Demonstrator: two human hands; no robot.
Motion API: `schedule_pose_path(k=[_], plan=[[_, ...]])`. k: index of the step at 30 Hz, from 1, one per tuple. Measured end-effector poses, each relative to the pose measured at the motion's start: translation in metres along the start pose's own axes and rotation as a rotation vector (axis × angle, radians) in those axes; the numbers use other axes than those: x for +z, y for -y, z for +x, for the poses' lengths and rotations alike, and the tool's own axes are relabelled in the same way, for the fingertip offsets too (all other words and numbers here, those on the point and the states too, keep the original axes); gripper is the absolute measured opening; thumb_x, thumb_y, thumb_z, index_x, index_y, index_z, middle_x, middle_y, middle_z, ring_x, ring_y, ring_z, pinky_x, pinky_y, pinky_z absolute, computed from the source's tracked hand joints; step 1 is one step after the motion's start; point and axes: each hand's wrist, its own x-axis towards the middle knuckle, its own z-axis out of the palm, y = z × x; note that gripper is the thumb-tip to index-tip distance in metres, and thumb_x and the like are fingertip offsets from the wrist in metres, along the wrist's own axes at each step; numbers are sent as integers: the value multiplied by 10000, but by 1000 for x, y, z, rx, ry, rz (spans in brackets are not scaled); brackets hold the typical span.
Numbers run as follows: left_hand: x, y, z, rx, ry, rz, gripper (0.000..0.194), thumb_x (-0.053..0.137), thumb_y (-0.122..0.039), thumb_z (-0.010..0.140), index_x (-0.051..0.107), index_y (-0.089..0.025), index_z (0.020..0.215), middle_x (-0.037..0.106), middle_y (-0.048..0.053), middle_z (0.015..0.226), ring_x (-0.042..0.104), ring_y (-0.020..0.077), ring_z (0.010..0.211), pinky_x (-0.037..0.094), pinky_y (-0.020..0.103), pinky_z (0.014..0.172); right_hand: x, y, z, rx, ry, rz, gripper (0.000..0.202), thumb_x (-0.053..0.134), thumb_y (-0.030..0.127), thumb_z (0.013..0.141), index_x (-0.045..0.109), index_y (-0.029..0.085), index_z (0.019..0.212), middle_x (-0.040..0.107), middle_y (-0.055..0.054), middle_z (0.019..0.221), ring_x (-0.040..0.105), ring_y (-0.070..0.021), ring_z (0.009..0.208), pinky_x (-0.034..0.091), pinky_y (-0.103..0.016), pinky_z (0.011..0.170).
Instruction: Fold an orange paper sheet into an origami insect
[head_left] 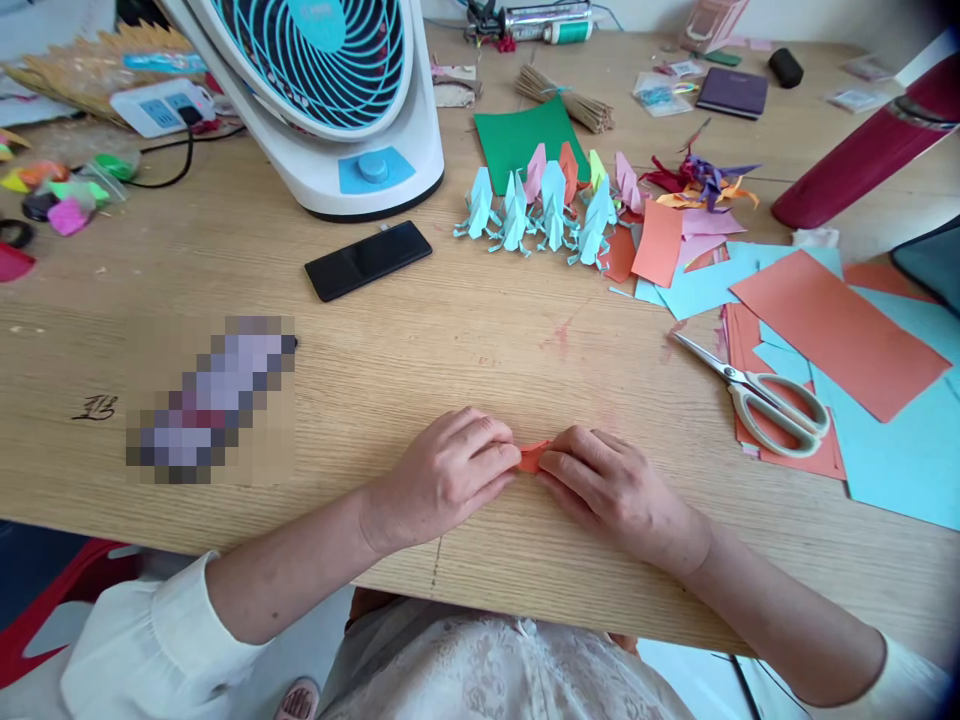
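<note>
A small folded piece of orange paper (533, 457) is held between my two hands, low over the front part of the wooden table. My left hand (457, 465) pinches its left end, and the fingers of my right hand (611, 485) close on its right end. Most of the paper is hidden by my fingertips, so its full shape cannot be made out. To the right of my right hand lie scissors (776, 405) with pale handles, their blades slightly apart, on top of orange and light blue paper sheets (840, 330).
Several folded paper figures (553, 205) stand at the back by a green sheet (502, 135). A white and blue fan (375, 170) is at the back left, with a black phone (367, 260) before it. A dark red bottle (862, 150) leans at the right. A blurred object (217, 400) lies left.
</note>
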Motion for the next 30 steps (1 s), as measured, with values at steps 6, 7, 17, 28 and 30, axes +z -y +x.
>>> schedule_pose_path(k=[6,7,17,28,30], plan=[[9,-5,7,36,20,83,178,473,-161,992,616,-165,885,617,37,842,531,160,790,451,296,736,1,0,-2,19,-24,30,149,485,167,991,632,155,1015,621,-97,987,596,-159,797,500,-295,679],[10,-5,7,28,17,87,190,466,-160,995,610,-164,872,609,36,827,527,159,778,446,295,728,0,1,-2,33,-37,36,140,495,169,987,630,151,1019,618,-98,986,599,-156,791,505,-290,671],[9,-3,4,33,48,153,199,435,-152,1004,586,-162,874,602,40,844,524,159,763,434,309,730,0,3,1,41,-58,-22,177,502,192,988,660,143,926,618,-76,871,596,-155,719,486,-294,632],[7,0,-1,-78,78,180,212,420,-192,1018,582,-154,887,558,44,834,512,166,779,450,319,749,4,7,4,129,-54,7,179,469,170,980,611,160,870,584,-74,871,549,-160,716,452,-293,639],[7,0,-1,-120,89,131,198,446,-207,1012,588,-157,883,559,43,847,516,168,790,451,320,750,4,9,6,145,-50,14,181,477,180,978,609,162,855,583,-73,862,550,-163,713,448,-298,636]])
